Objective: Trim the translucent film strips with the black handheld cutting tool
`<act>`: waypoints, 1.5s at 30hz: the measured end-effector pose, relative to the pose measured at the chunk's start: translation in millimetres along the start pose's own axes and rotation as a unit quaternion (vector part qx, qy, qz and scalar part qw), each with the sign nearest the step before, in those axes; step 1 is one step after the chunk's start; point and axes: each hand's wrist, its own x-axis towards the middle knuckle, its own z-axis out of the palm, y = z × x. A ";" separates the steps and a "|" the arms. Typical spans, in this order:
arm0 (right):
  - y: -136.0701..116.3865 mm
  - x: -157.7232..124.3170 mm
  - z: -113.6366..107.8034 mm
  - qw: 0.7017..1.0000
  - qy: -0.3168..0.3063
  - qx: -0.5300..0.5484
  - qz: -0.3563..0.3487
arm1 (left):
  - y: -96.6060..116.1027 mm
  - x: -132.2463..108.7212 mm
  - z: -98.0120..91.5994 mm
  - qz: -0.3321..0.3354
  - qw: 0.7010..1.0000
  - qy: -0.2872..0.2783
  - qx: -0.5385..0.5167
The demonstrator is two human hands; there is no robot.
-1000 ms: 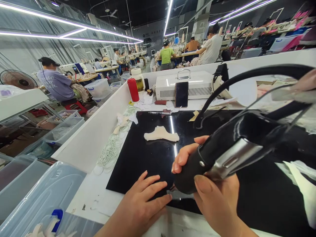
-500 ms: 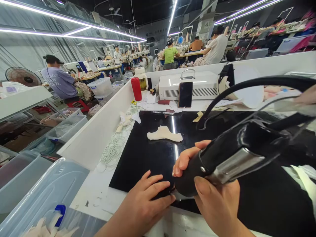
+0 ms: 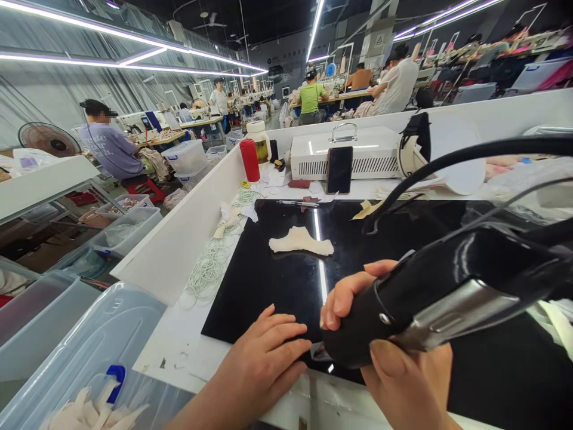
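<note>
My right hand (image 3: 394, 352) is wrapped round the thick black grip of a corded hand tool (image 3: 447, 298) with a silver lever along its side. The tool slants across the right of the view, and its full kind cannot be made out. My left hand (image 3: 264, 352) lies palm down at the near edge of the glossy black board (image 3: 250, 286), fingers stretched out and apart. Its fingertips are close to the front end of the tool, where a small shiny piece shows. Farther back on the board rests a stack of cream fabric pieces (image 3: 301, 240).
Thin pale cord (image 3: 206, 275) lies tangled along the left side. Behind the board stand a phone (image 3: 339, 170), a white metal box (image 3: 304, 149), a red cylinder (image 3: 249, 160) and a jar (image 3: 259, 142). A lidded plastic bin (image 3: 111, 322) is at lower left. Several people sit at sewing machines beyond.
My right hand and the black tool have shifted right, away from my left hand, so the gap between them is wider. The left hand has stayed nearly in place; the view has moved slightly.
</note>
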 end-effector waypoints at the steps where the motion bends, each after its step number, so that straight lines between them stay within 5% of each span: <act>1: 0.5 0.0 -0.2 1.000 0.001 0.006 0.002 | 0.4 0.7 0.4 0.001 1.000 0.003 0.006; 8: 1.0 1.2 2.5 0.999 -0.006 0.041 0.012 | -0.3 -0.9 3.4 0.014 0.999 -0.014 0.049; 12: -11.4 12.7 -13.5 0.999 0.028 -0.017 -0.003 | -3.6 2.4 1.9 0.030 0.998 -0.029 0.040; 18: -37.1 37.5 -41.0 0.991 0.075 -0.109 -0.015 | -20.4 34.1 0.7 0.039 0.994 -0.097 -0.021; 24: -25.6 36.6 -43.0 0.987 0.128 -0.097 -0.015 | -30.2 63.3 5.9 0.050 0.972 -0.197 -0.114; 31: -11.9 30.0 -39.6 0.994 0.088 -0.054 -0.022 | -27.6 80.7 5.8 0.047 0.953 -0.261 -0.143; 45: -0.3 25.2 -45.5 0.998 0.063 0.000 -0.026 | -30.0 88.7 20.8 0.014 0.937 -0.281 -0.207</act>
